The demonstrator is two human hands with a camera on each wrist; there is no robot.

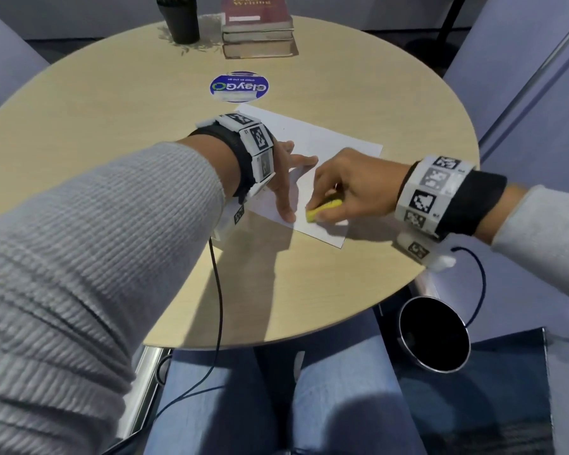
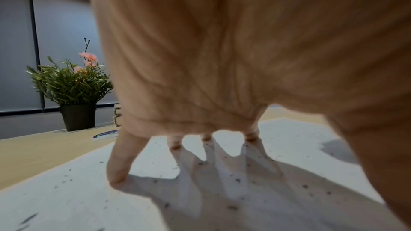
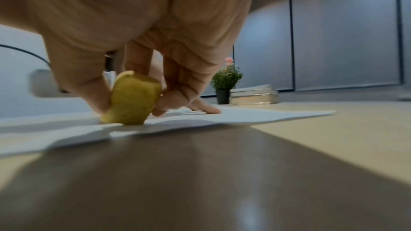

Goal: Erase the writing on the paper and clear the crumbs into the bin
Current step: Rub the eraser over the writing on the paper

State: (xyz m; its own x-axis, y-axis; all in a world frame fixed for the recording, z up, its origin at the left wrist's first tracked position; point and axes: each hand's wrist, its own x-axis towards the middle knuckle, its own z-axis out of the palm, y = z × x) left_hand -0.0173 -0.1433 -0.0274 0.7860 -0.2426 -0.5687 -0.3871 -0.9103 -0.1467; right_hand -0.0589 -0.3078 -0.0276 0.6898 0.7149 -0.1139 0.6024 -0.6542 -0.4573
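Spanning the room's middle, round table (image 1: 112, 93) bears paper (image 1: 326, 139).

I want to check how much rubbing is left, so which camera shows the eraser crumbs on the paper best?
The left wrist view: dark crumbs lie scattered over the paper around the left hand's fingertips. The head view shows only faint specks, and the right wrist view shows none clearly.
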